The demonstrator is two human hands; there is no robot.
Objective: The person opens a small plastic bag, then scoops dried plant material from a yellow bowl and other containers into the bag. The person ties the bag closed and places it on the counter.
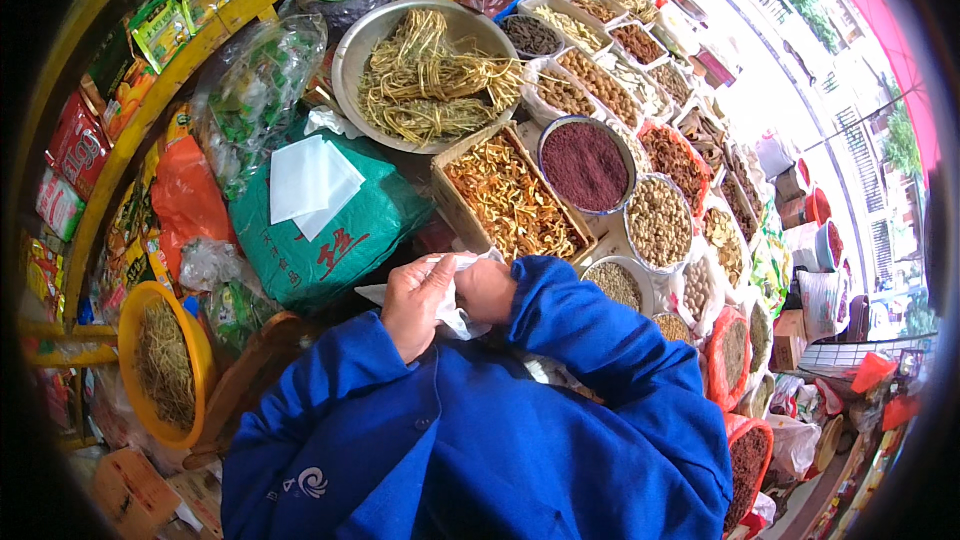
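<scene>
Close to my chest, my left hand point(420, 303) grips a crumpled white cloth or tissue point(456, 318), thumb on top. My right hand point(484, 288) is on the same white material, its fingers mostly hidden by it and by the blue sleeve. Flat white packets or sheets point(304, 180) lie overlapping on a green woven sack point(375, 217) ahead to the left. Just beyond my hands is a wooden box point(442, 187) of dried orange-brown strips. Behind it stands a metal basin point(349, 74) with tied bundles of dried stalks.
Bowls and bags of dried goods crowd the right, among them a bowl of dark red grains point(586, 165). A yellow basin point(131, 345) of dried herbs stands left, below a curved yellow rail point(150, 97) with packaged foods. A cardboard box point(131, 491) sits at lower left.
</scene>
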